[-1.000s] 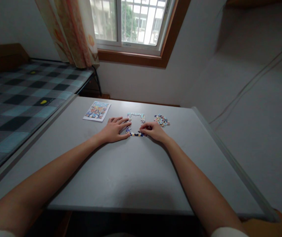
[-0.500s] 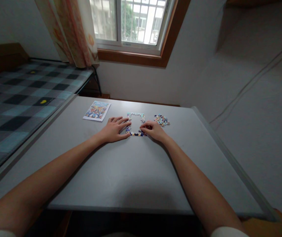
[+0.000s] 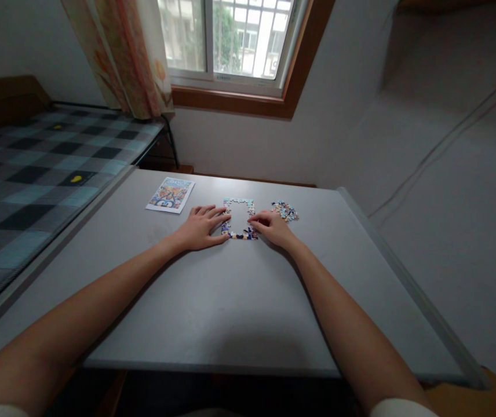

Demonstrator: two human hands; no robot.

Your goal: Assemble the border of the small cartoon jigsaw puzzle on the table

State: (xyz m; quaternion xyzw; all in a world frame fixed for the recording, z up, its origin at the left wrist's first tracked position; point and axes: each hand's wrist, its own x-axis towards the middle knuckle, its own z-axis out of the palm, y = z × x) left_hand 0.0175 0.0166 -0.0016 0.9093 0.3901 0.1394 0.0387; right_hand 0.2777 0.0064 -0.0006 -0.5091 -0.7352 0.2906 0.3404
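A jigsaw puzzle frame (image 3: pixel 239 236) lies on the table, its border joined into a rectangle around a bare middle. My left hand (image 3: pixel 203 227) rests flat with fingers spread, the fingertips on the frame's left side. At the right side, my right hand (image 3: pixel 273 227) pinches with thumb and forefinger at a puzzle piece on the inner border; the piece is mostly hidden by the fingertips. Just beyond that hand sits a heap of loose puzzle pieces (image 3: pixel 286 210).
A printed picture sheet (image 3: pixel 170 195) lies at the back left of the white table (image 3: pixel 213 307). Left of the table stands a bed with a checked cover (image 3: pixel 57 156). A window (image 3: pixel 248 40) and a curtain (image 3: pixel 121 58) are at the back.
My right hand has shifted very slightly up and to the right along the frame's right side. My left hand stays where it was.
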